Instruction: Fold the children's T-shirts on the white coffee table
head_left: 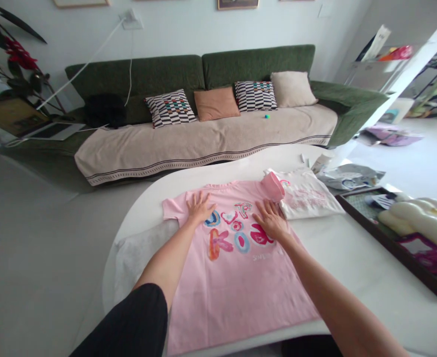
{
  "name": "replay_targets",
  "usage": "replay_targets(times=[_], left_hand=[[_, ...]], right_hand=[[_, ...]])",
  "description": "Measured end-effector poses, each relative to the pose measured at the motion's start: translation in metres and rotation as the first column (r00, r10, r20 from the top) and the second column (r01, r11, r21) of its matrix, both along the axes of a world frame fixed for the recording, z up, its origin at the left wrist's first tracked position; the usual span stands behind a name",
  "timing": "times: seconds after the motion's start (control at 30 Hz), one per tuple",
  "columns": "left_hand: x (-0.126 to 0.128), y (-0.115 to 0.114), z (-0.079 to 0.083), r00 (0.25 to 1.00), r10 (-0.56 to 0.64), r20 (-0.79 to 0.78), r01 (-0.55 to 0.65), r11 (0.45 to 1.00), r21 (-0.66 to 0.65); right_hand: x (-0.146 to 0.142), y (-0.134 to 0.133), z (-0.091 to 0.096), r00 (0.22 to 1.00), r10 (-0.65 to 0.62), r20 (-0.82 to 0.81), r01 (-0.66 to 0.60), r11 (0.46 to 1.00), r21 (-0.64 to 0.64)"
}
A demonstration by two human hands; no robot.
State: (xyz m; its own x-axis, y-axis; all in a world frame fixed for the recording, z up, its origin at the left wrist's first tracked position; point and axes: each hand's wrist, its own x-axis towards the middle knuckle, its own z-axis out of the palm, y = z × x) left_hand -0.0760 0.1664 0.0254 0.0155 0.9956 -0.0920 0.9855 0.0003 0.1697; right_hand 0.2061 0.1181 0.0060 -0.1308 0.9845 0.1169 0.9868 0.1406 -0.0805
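Note:
A pink T-shirt (233, 292) with a colourful painted print lies spread on the white table, its neckline toward the sofa. My left hand (199, 208) rests flat on its upper left part, fingers spread, beside the print. On the upper right part lies my right hand (271, 219), palm down with fingers apart, partly over the print. The right sleeve is bent upward and overlaps a folded white shirt (307, 196) with a faint reddish print. Under the pink shirt's left side, a light grey cloth (140, 253) shows in part.
On the white table (367, 253), a dark-rimmed tray (393, 248) at the right holds a puffy cream-coloured object and a purple item. Behind it sits a silvery plastic bag (352, 176). A green sofa (166, 74) with cushions stands beyond; a laptop (28, 121) is at the far left.

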Motion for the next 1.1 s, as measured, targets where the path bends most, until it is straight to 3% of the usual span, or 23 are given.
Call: replay_targets(times=[0.07, 0.17, 0.27, 0.33, 0.43, 0.57, 0.7, 0.83, 0.93, 1.1], left_hand=[[0.003, -0.008, 0.008, 1.000, -0.001, -0.007, 0.001, 1.000, -0.024], [0.012, -0.045, 0.012, 0.995, -0.100, -0.025, 0.102, 0.992, 0.079], [0.020, -0.097, -0.001, 0.973, -0.231, -0.018, 0.231, 0.966, 0.120], [0.023, -0.121, -0.010, 0.969, -0.249, -0.010, 0.248, 0.962, 0.117], [0.027, -0.129, -0.012, 0.980, -0.197, -0.012, 0.197, 0.971, 0.135], [0.035, -0.133, 0.007, 0.989, -0.149, 0.002, 0.149, 0.987, 0.056], [0.034, -0.187, 0.015, 0.969, -0.245, 0.010, 0.242, 0.963, 0.122], [0.028, -0.243, -0.002, 0.960, -0.279, -0.003, 0.277, 0.952, 0.131], [0.029, -0.255, -0.011, 0.973, -0.229, -0.027, 0.230, 0.960, 0.160], [0.033, -0.280, -0.004, 0.969, -0.249, 0.003, 0.246, 0.959, 0.144]], right_hand=[[-0.006, -0.007, 0.005, 1.000, -0.014, -0.009, 0.014, 1.000, -0.011], [-0.015, -0.034, 0.006, 0.999, 0.036, -0.032, -0.036, 0.999, 0.005], [-0.018, -0.062, -0.002, 0.990, 0.128, -0.051, -0.130, 0.991, -0.037], [-0.018, -0.070, -0.005, 0.989, 0.136, -0.062, -0.140, 0.987, -0.076], [-0.016, -0.065, 0.001, 0.989, 0.127, -0.071, -0.135, 0.984, -0.115], [-0.017, -0.070, 0.019, 0.994, 0.087, -0.070, -0.098, 0.980, -0.171], [-0.017, -0.117, 0.020, 0.995, 0.078, -0.064, -0.085, 0.991, -0.106], [-0.012, -0.163, 0.001, 0.998, 0.059, -0.037, -0.062, 0.994, -0.086], [-0.010, -0.175, -0.007, 1.000, 0.024, -0.011, -0.025, 0.996, -0.087], [-0.001, -0.184, -0.007, 0.999, -0.033, -0.006, 0.032, 0.994, -0.106]])
